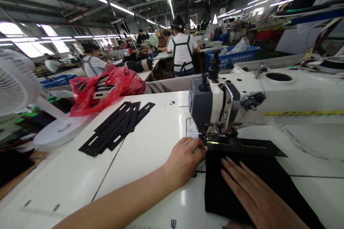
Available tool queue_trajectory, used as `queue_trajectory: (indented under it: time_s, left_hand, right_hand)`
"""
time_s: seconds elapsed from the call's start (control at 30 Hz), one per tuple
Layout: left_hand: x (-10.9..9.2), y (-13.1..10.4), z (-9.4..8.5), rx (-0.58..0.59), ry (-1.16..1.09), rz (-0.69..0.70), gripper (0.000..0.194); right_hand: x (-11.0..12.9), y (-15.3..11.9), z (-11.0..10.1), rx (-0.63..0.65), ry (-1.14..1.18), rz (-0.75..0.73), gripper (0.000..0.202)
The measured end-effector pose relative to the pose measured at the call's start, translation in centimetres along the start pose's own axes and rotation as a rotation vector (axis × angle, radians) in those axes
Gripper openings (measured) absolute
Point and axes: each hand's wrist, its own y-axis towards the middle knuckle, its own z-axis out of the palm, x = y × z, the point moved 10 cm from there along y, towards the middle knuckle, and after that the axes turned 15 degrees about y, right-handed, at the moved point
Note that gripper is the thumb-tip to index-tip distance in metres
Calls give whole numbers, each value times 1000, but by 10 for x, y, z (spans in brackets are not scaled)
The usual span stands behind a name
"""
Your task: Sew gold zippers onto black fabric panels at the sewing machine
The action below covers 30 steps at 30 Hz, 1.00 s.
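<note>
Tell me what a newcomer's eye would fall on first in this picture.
Probably the bright red plastic bag, just beyond the far left part of the white table, with a white fan to its left. Next, the big sewing machine on the right, with black cloth in front of it, the right hand flat on the cloth and the left hand near its upper left corner.

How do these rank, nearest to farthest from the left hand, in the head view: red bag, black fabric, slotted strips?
1. Black fabric: close right, under the right hand.
2. Slotted strips: left, piled.
3. Red bag: left, beyond the strips.
</note>
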Motion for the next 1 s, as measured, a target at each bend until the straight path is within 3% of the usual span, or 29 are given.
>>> queue_trajectory:
  time_s: [0.13, 0.23, 0.3, 0.4, 0.47, 0.53, 0.63, 0.77, 0.87, 0.9, 1.0]
  left_hand:
    - [-29, -12, -15, 71, -123, 189, 40]
    - [-46, -15, -20, 177, -244, 285, 62]
    - [-43, -9, -18, 186, -294, 216, 62]
    - [-29, 4, -12, 116, -247, 24, 35]
    - [-22, 11, -5, 129, -184, -74, 19]
    - [-19, 15, 2, 203, -156, -122, 15]
    - [-10, 16, 3, 300, -174, -167, 22]
    - [-8, 12, -4, 326, -333, -128, 29]
    - [-17, 9, -10, 263, -333, -34, 75]
    - [-19, 9, -11, 237, -298, -21, 74]
    - [-19, 9, -11, 146, -284, -32, 33]
  right_hand:
    - [-3, -12, -1, 30, 57, 32, 49]
    - [-21, -10, -3, 64, 261, 135, 43]
    - [-46, -2, -6, 102, 482, 300, 36]
    - [-78, 6, -8, 218, 768, 518, 34]
    - [-93, 3, -18, 228, 770, 600, 35]
    - [-103, -11, -33, 173, 631, 638, 38]
    - [-100, -37, -55, 38, 313, 543, 53]
    - [-100, -53, -59, -37, 130, 436, 38]
    - [-109, -42, -58, -1, 185, 427, 31]
    - [-110, -37, -62, -8, 205, 409, 29]
    - [-106, -32, -79, -88, 208, 322, 24]
